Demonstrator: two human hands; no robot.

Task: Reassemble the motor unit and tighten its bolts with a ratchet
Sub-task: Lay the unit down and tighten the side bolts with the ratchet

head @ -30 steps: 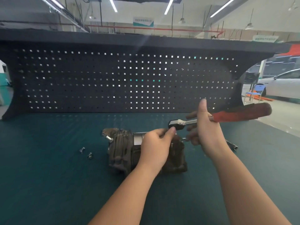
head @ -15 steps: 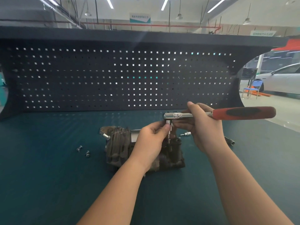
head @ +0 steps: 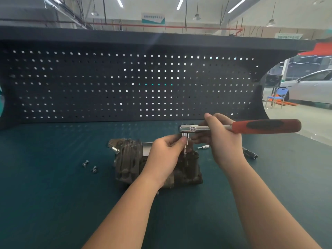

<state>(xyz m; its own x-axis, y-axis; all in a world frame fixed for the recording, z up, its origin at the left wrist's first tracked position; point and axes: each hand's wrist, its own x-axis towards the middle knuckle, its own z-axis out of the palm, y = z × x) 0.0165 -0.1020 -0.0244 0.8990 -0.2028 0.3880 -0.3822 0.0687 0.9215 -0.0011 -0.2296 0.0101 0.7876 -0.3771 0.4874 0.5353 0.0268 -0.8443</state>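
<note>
The dark, grimy motor unit (head: pixel 129 162) lies on the teal bench mat, partly hidden by my left hand. My right hand (head: pixel 221 141) grips the chrome shaft of the ratchet (head: pixel 265 126), whose red and black handle points right. The ratchet head sits level above the motor's right end, with a socket bit pointing straight down onto a bolt there. My left hand (head: pixel 165 155) pinches that bit just under the ratchet head. Two loose bolts (head: pixel 89 167) lie on the mat left of the motor.
A spare socket bit (head: pixel 203 147) lies just behind the motor, and a dark extension bar (head: pixel 250 153) rests to the right. A black pegboard (head: pixel 125 83) walls off the back of the bench. The bench edge drops away at the right.
The ratchet has swung from tilted to level and come down over the motor's right end. My left hand has shifted from the motor body to pinching the bit under the ratchet head.
</note>
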